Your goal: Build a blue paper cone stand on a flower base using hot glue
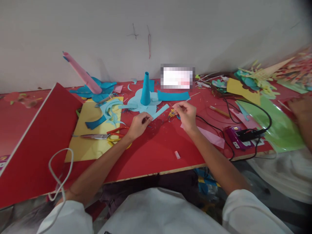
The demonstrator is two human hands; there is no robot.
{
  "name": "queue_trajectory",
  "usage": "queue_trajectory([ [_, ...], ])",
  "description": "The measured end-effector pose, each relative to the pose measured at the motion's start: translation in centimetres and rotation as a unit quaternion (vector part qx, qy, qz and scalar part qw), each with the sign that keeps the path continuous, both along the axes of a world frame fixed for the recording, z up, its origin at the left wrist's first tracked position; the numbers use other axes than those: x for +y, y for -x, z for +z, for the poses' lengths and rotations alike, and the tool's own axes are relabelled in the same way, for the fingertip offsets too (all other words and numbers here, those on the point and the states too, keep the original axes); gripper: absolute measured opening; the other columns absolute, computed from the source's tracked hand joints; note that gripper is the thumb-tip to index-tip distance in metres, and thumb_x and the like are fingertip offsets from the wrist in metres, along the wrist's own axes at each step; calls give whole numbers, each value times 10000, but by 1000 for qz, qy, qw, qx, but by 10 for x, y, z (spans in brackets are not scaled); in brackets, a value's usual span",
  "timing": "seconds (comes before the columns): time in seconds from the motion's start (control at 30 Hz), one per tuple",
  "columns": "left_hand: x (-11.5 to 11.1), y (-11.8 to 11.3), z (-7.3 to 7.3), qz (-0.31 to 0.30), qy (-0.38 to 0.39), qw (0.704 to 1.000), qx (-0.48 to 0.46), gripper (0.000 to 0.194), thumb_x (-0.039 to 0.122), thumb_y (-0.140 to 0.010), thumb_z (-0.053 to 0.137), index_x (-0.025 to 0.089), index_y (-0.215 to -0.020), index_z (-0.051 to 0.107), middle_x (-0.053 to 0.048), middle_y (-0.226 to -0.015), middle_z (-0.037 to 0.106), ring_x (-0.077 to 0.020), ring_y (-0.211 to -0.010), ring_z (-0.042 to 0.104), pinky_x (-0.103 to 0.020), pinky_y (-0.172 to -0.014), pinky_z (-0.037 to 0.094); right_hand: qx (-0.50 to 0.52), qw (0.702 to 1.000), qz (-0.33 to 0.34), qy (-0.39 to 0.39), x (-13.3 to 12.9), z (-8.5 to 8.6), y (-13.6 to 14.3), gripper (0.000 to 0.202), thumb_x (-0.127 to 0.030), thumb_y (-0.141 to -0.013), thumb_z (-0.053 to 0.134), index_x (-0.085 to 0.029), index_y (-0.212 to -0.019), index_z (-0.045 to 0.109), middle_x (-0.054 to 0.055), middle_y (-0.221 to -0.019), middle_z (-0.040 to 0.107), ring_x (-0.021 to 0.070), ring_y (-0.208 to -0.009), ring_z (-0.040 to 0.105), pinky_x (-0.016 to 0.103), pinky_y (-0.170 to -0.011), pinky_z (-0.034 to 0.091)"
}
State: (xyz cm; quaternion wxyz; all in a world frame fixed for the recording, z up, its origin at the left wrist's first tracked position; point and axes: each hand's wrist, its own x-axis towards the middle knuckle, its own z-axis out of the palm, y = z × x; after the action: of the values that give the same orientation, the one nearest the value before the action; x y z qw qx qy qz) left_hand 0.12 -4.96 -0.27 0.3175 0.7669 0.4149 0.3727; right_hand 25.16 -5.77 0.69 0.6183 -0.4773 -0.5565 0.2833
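Craft wkshop type place; red tbl (156,152) w/ scissors (96,136), cut paper (161,111)

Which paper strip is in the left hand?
The light-blue strip, one end pinched in the left hand; the wide blue strip lies farther back, the pink strip rightward.

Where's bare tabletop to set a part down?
Bare: red tabletop between left forearm, small pink block and, behind, the pale blue paper strip. Crowded: the back, around the blue paper cone, and the right, around the purple box with black cables.
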Motion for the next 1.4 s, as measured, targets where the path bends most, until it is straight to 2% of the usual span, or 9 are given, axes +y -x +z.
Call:
queue_trajectory([
  [0.2,0,0,1,6,3,1000,-12,277,422,-992,593,184,-855,630,-5,-771,619,-134,-700,530,-264,-672,412,23,1000,-13,-11,-1,2,-3,514,-635,-934,679,-229,-634,577,-12,-616,557,128,-575,531,289,-601,470],
  [0.33,0,0,2,11,-6,1000,-22,283,415,-995,589,183,-837,628,-7,-774,611,-132,-697,516,-269,-682,412,-68,994,81,35,-9,3,3,658,-677,-982,568,-220,-514,495,-6,-513,501,125,-526,498,297,-596,451],
  [0.43,-1,0,4,12,-14,999,-35,292,429,-999,591,184,-848,642,-12,-798,615,-136,-712,523,-275,-694,417,-95,969,204,99,-12,3,14,600,-742,-949,556,-208,-702,675,25,-663,645,141,-586,580,282,-557,456],
  [0.53,-3,-1,6,-19,-6,999,-46,301,445,-1003,593,181,-874,658,-13,-806,621,-137,-728,543,-273,-702,420,-53,954,258,143,-13,2,23,564,-765,-890,621,-208,-912,707,24,-756,677,137,-579,596,261,-484,442],
  [0.73,-6,-2,11,-69,21,997,-16,378,517,-1001,581,175,-867,671,-27,-818,656,-135,-716,550,-266,-693,430,13,972,199,124,-14,6,23,494,-696,-829,749,-212,-798,652,11,-705,670,126,-562,582,261,-504,484],
  [0.93,-10,-4,16,-76,51,996,-23,409,579,-978,584,179,-960,667,-45,-904,708,-154,-789,611,-263,-732,476,-45,981,165,88,-16,8,21,456,-668,-839,751,-228,-765,657,31,-718,730,166,-614,641,305,-597,526],
  [1.03,-12,-5,17,-95,56,994,1,379,549,-963,613,177,-994,679,-28,-902,716,-151,-796,619,-252,-729,473,-83,978,179,69,-19,8,26,413,-627,-866,742,-234,-770,658,29,-720,735,186,-653,665,319,-635,525],
  [1.2,-12,-4,13,-113,68,991,26,351,418,-1023,535,174,-791,634,4,-688,644,-117,-648,597,-239,-678,448,-95,977,183,63,-23,8,30,404,-604,-897,716,-226,-769,650,26,-711,727,182,-644,662,312,-634,502],
  [1.4,-10,-5,10,-124,93,988,-13,315,393,-1048,493,177,-858,620,-1,-703,642,-99,-601,588,-220,-631,461,-80,983,150,64,-21,3,25,417,-614,-904,716,-228,-768,630,18,-722,711,179,-672,664,303,-656,506],
])
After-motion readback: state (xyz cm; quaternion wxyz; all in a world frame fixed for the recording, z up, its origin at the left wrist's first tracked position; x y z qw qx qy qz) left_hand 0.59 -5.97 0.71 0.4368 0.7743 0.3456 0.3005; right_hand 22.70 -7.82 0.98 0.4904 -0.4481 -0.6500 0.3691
